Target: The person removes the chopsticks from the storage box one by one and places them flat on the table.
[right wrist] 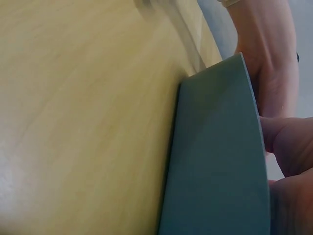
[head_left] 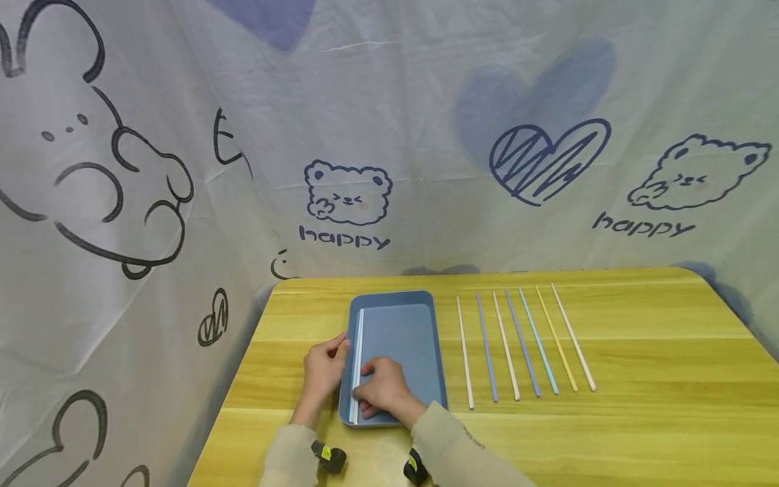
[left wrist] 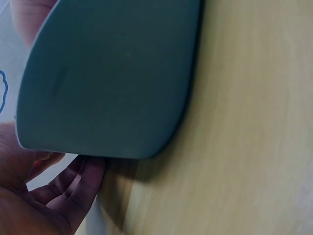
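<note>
A blue-grey rectangular tray (head_left: 402, 345) lies lengthwise on the table. Along its left inner side run slim sticks, pale blue and white (head_left: 358, 365), close side by side. My left hand (head_left: 324, 368) holds the tray's left rim, and the left wrist view shows its fingers against the outer wall (left wrist: 112, 88). Inside the tray, my right hand (head_left: 385, 387) has curled fingers and thumb at the near part of the white stick, pinching it. From the right wrist, the tray wall (right wrist: 215, 156) hides the fingertips.
Right of the tray, several thin sticks lie in a spaced row on the wood-grain table (head_left: 657, 365), among them a purple stick (head_left: 487, 348), a light blue stick (head_left: 538, 341) and a yellow stick (head_left: 556, 338). A printed white cloth (head_left: 426, 135) stands behind and at the left.
</note>
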Motion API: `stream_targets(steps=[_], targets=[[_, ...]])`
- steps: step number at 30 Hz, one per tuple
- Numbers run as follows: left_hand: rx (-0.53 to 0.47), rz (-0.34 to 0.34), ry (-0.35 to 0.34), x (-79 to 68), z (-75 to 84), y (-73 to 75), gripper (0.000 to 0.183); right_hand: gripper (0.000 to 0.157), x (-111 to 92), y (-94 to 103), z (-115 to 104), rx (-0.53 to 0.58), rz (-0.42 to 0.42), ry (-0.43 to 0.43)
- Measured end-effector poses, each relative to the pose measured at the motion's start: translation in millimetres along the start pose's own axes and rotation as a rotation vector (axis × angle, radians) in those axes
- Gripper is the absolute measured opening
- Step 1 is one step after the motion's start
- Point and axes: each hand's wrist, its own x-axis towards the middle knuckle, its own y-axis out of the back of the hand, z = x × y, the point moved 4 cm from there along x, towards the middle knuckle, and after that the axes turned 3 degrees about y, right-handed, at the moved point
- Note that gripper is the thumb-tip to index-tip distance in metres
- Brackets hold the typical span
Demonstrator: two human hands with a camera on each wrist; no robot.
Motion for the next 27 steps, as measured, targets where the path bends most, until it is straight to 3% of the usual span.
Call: stream_targets(steps=[12, 23, 27], targets=[[-0.004, 0.015, -0.005, -0.6, -0.6, -0.3, 0.026, 0.021, -1, 6.1, 0, -0.074, 0.066, 0.013], [0.002, 0.017, -0.024, -2.1, -1.5, -2.0, 0.026, 0.024, -2, 9.1, -2, -0.206, 0.157, 0.094], [-0.002, 0.017, -0.011, -2.2, -3.1, -2.5, 0.027, 0.031, -1, 12.3, -1, -0.216, 0.152, 0.089]])
